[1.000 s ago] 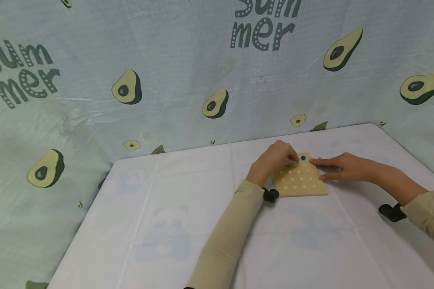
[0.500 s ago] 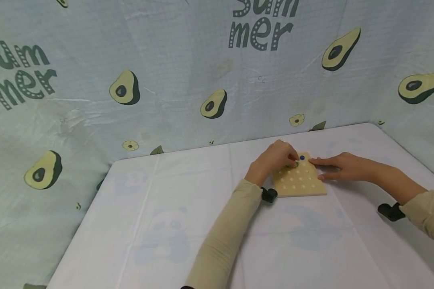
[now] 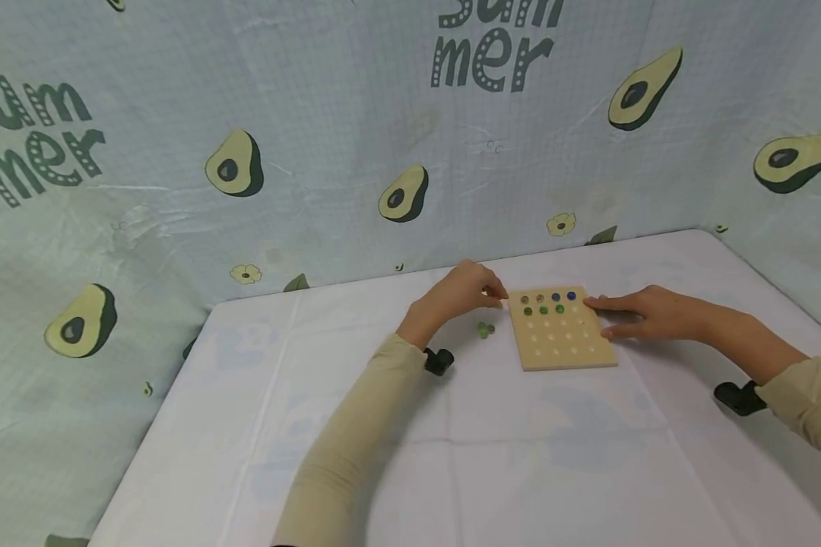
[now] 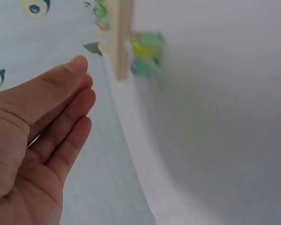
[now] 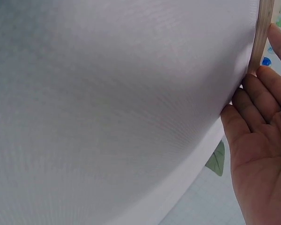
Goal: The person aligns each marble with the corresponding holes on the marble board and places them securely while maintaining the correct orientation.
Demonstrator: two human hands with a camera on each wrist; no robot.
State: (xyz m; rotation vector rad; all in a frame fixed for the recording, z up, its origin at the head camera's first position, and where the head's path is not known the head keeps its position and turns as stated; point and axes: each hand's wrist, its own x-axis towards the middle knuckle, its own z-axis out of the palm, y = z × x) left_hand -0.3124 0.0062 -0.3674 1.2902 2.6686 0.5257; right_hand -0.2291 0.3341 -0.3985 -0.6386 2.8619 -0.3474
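The wooden board (image 3: 546,361) lies near the tabletop (image 3: 547,425)'s far edge, seated marbles (image 3: 543,310) in its two far rows. The right hand (image 3: 650,313)'s wide grip touches its right edge, probably bracing it against sliding. The left hand (image 3: 454,292)'s narrow grip, seemingly empty, hangs by its far left corner; loose marbles (image 3: 483,333) sit just beside, presumably for easy reach.

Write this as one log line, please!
left hand: beside board, nothing visible held; right hand: touching board's edge; seated marbles: two rows; loose marbles: left of board
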